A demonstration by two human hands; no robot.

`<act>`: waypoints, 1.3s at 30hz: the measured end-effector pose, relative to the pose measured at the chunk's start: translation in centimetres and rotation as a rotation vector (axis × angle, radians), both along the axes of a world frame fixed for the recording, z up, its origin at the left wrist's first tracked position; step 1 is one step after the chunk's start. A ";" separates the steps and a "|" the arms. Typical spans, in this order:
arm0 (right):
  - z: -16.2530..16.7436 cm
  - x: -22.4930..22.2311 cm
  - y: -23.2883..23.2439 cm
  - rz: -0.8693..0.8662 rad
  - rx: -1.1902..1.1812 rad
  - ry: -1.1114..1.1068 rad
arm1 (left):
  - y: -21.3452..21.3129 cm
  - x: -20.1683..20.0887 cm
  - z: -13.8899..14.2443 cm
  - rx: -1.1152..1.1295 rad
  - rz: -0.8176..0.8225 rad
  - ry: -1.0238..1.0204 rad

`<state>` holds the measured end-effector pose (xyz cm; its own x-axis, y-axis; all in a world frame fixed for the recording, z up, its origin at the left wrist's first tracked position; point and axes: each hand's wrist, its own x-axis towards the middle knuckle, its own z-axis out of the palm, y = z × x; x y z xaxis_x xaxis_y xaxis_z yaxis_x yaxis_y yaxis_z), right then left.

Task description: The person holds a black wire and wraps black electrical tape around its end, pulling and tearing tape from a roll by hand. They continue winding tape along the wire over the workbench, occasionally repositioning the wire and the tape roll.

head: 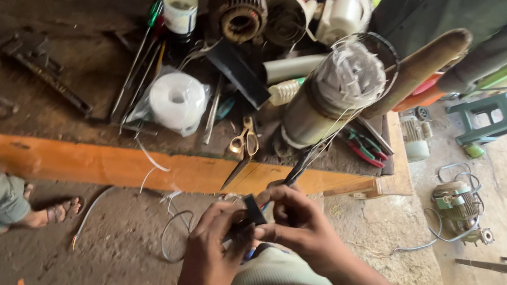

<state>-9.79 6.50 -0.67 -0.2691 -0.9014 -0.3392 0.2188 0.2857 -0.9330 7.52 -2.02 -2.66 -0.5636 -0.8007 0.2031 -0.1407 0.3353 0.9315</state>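
Both hands met low in the head view, just in front of the orange edge of the workbench (104,163): the left hand (212,251) and the right hand (298,222) together pinched a small black piece (252,212) between thumbs and fingertips, fingers closed narrowly around it. A dark wire (300,166) ran from the hands up to the motor stator (333,95) lying on the bench. Brass-handled scissors (244,138) and a white tape roll (177,100) lay nearby, and another person's sandalled foot (55,212) stood well apart at the left.
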 end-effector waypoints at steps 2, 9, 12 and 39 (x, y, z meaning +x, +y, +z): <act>-0.7 0.1 0.0 -0.024 -0.020 0.027 | 0.1 0.0 -0.5 -0.025 0.015 -0.042; -2.6 0.0 0.5 -0.001 -0.266 -0.053 | 1.0 -2.1 -1.9 0.190 0.054 0.010; -3.5 -1.1 0.0 0.197 -0.282 0.404 | 0.3 -2.4 -2.1 0.517 -0.050 0.087; -5.9 -1.3 1.1 -0.044 -0.021 0.470 | -1.5 -3.4 -2.0 0.547 -0.125 -0.209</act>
